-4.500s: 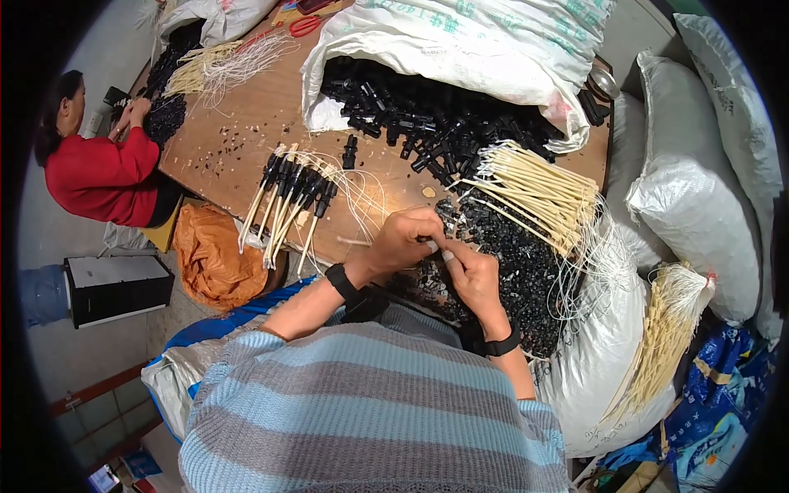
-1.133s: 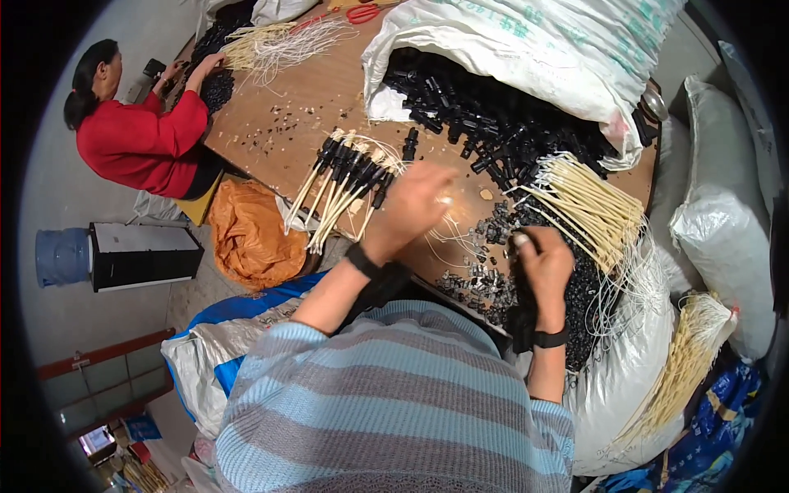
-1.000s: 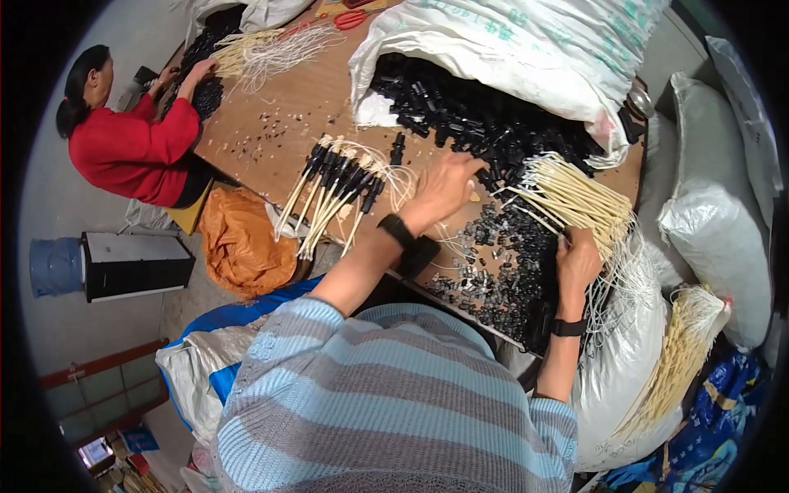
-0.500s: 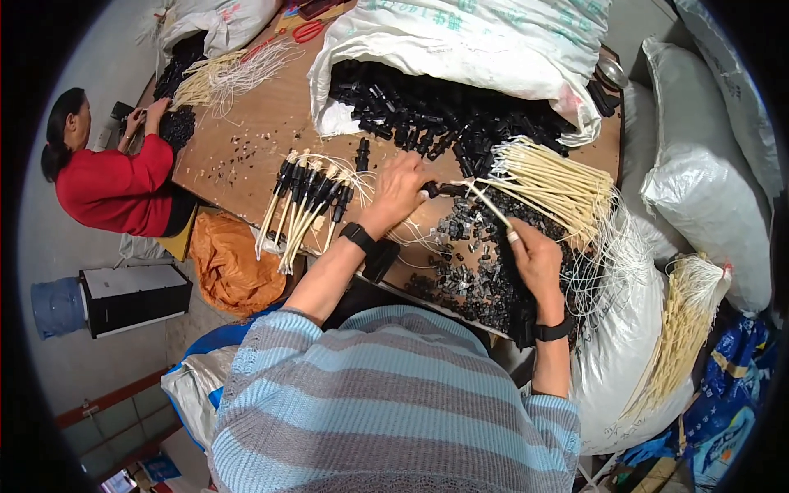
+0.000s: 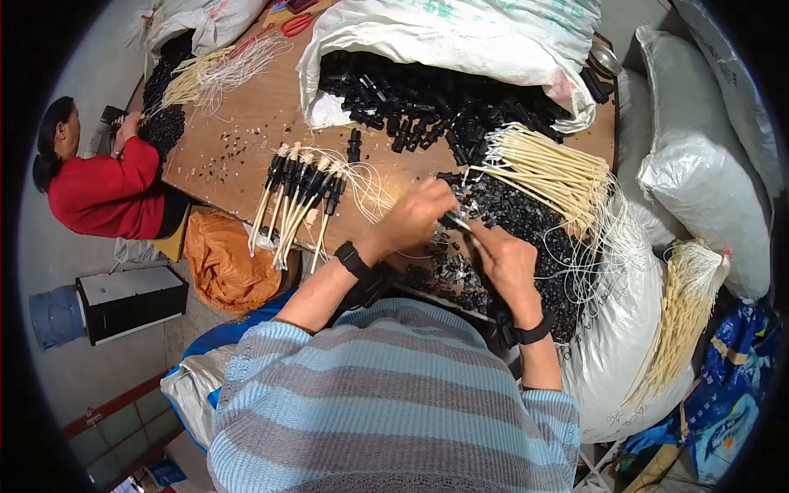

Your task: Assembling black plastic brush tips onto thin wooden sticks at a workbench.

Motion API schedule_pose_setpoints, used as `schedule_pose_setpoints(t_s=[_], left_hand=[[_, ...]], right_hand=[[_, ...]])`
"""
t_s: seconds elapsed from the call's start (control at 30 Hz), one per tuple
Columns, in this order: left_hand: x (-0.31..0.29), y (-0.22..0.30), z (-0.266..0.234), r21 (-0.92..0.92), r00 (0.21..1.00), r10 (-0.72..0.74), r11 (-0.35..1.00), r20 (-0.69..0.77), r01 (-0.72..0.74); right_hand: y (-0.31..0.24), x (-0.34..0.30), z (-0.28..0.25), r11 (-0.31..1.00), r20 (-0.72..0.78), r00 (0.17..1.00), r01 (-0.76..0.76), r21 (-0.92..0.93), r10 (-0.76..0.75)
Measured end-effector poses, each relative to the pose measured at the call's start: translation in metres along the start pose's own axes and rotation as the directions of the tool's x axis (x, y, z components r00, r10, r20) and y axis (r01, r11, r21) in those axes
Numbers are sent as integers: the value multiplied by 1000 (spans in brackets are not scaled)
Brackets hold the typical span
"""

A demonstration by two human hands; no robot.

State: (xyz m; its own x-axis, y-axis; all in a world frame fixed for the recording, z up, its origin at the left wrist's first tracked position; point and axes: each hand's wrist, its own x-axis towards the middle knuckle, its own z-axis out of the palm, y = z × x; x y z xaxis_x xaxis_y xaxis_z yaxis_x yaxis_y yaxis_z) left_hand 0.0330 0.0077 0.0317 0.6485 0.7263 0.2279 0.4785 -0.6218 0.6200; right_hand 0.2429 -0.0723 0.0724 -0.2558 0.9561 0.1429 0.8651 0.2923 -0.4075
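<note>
The sweater (image 5: 394,403) has light blue and grey stripes. Black plugs (image 5: 427,103) spill from a white sack (image 5: 460,33); cream cords (image 5: 538,168) cross the brown table (image 5: 246,123). The co-worker's top (image 5: 103,193) is red, the bag (image 5: 226,263) orange

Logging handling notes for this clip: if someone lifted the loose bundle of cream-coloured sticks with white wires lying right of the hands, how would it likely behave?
The bundle of cream sticks would probably splay, since nothing visibly ties it. Its thin white wires trail in loose curls, so they likely flop and snag on the small black parts beneath. It seems light for its size: the sticks look slender.

Grey concrete floor (image 5: 78,374) beside a brown wooden worktable (image 5: 255,123).
</note>
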Motion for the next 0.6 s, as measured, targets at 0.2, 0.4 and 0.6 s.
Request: schedule_pose_setpoints(t_s=[0.2,0.4,0.6], left_hand=[[-7,-9,1,145,972,133,984,-194,-106],[-1,45,-5,303,977,209,935,-53,-183],[-21,-6,6,-510,783,-620,658,51,554]], right_hand=[[27,-8,-23,944,-7,945,-326,-60,326],[24,5,4,820,-137,970,-91,564,202],[-9,7,-12,667,-66,994,-13,745,92]])
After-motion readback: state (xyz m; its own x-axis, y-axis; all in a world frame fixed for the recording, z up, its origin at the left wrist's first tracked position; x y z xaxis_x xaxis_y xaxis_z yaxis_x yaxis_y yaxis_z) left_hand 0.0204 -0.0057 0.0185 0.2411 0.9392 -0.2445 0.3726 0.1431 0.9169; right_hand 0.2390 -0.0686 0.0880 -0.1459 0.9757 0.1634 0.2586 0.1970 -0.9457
